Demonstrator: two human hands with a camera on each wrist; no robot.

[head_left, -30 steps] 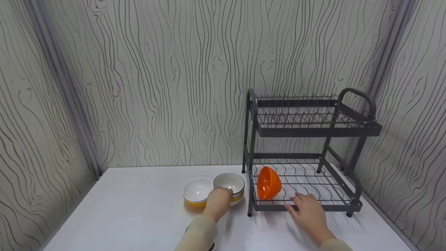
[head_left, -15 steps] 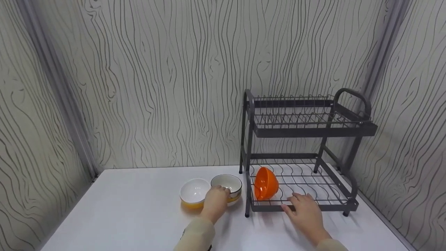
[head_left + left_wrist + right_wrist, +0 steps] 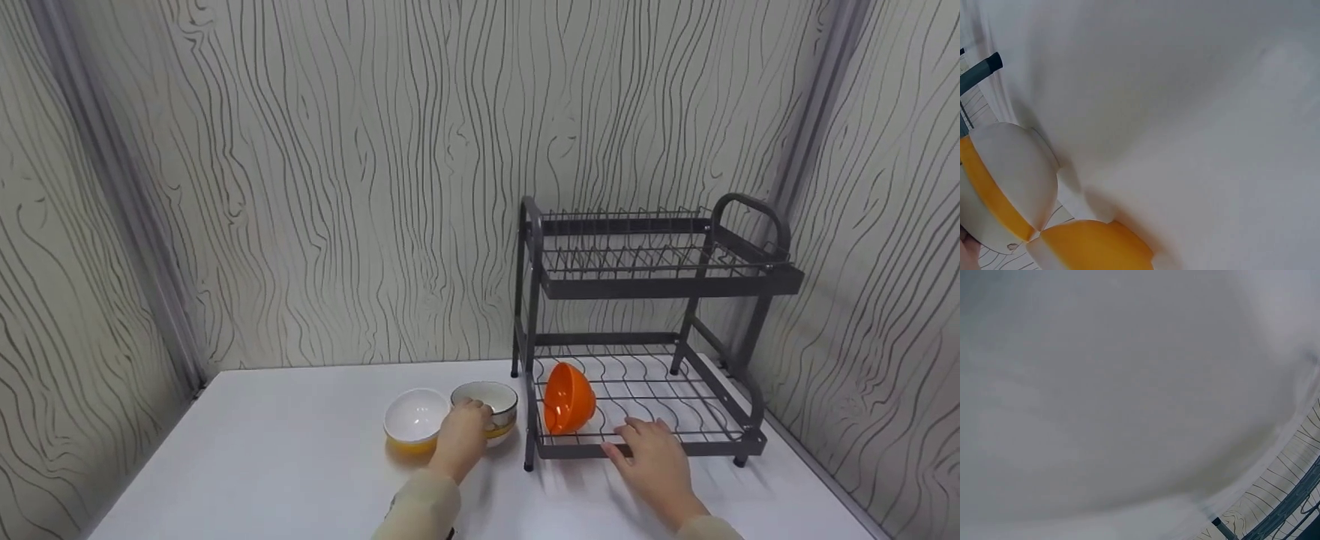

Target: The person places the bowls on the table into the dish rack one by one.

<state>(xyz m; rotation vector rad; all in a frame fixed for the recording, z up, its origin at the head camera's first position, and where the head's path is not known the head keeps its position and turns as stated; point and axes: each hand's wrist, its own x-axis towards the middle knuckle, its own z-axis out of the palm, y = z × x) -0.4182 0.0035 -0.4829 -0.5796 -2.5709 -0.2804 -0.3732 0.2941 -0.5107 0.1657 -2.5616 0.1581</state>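
Note:
My left hand [image 3: 463, 441] grips the near rim of a white bowl [image 3: 480, 391] with a dark rim and a yellow band. That bowl stands on the table just left of the rack; in the left wrist view its banded outside [image 3: 1013, 174] shows, with fingertips [image 3: 968, 256] at its edge. Close on its left is a bowl [image 3: 415, 415], white inside and yellow outside. An orange bowl [image 3: 573, 397] leans on its side on the rack's lower tier. My right hand [image 3: 656, 461] is at the rack's front bar, fingers spread and relaxed; its wrist view does not show it.
The dark two-tier dish rack [image 3: 660, 285] stands at the right, wire slots on its upper tier. A white table [image 3: 247, 450] extends left and in front. Walls with a wood-grain pattern [image 3: 337, 187] enclose the back and sides.
The head view has shifted slightly, so everything appears a little further left and lower. Both hands and the bowls keep nearly the same places relative to the rack.

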